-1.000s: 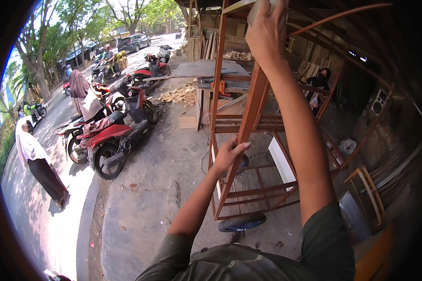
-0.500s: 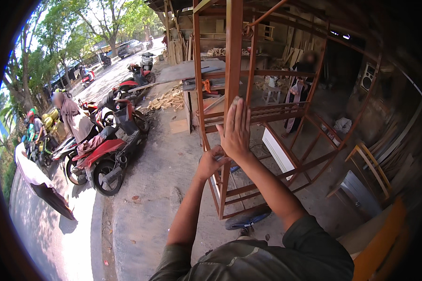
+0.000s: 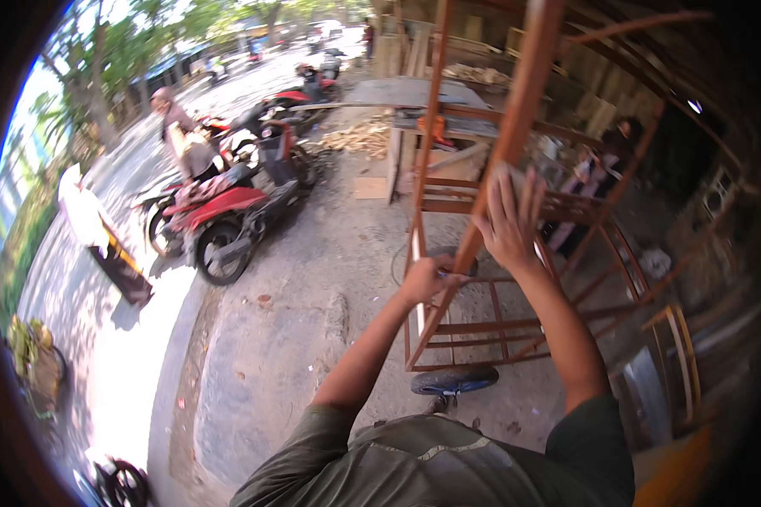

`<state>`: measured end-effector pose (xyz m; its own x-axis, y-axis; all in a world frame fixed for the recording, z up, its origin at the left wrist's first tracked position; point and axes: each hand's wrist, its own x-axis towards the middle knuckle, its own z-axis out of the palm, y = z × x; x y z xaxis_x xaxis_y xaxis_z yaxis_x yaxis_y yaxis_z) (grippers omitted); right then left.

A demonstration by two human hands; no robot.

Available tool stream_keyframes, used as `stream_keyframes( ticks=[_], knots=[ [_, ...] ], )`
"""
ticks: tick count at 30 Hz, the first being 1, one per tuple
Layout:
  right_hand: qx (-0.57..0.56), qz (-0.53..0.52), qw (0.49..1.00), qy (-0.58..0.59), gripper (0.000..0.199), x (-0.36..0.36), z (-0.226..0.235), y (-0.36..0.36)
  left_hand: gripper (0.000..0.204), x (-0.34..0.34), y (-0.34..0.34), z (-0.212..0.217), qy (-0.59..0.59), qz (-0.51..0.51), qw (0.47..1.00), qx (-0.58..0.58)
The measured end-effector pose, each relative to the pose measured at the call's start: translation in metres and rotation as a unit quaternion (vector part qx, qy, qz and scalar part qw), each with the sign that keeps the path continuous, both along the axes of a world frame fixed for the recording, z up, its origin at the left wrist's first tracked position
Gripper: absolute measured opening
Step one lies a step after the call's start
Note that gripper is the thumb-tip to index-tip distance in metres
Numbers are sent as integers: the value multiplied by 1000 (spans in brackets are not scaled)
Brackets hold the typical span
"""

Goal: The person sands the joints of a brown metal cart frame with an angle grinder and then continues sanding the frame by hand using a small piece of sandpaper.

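Note:
A tall reddish-brown post [image 3: 528, 80] stands in front of me, part of an open cart-like frame [image 3: 482, 328] of brown bars. My left hand [image 3: 427, 281] is closed round the post's lower part; its fingertips are partly hidden. Higher up, my right hand [image 3: 512, 226] lies against the same post with its fingers stretched out and its palm on the side face. Below the frame, near my feet, is a black-tyred wheel [image 3: 454, 380] with blue at its hub.
Parked red motorcycles [image 3: 228, 207] stand to the left, with a person in white [image 3: 84, 215] on the road beyond. Behind the frame are a workbench [image 3: 418, 93] and a wood-scrap pile [image 3: 357, 135]. Another person [image 3: 596, 182] is behind the bars, right of a yellow-edged wooden frame's [image 3: 683, 355] far side.
The view has turned, so the frame and both hands appear farther right and the post leans more. My left hand remains low on the post, my right hand flat against it higher up.

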<state>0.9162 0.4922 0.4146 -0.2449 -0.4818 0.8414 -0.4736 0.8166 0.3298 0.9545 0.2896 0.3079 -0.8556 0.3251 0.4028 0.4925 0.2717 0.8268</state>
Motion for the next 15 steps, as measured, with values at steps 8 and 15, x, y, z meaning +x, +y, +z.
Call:
stream_keyframes(
  ticks=[8, 15],
  knots=[
    [134, -6, 989, 58, 66, 2, 33, 21, 49, -13, -10, -56, 85, 66, 991, -78],
    [103, 9, 989, 107, 62, 1, 77, 2, 46, -16, -12, -57, 65, 79, 987, -123]
  ],
)
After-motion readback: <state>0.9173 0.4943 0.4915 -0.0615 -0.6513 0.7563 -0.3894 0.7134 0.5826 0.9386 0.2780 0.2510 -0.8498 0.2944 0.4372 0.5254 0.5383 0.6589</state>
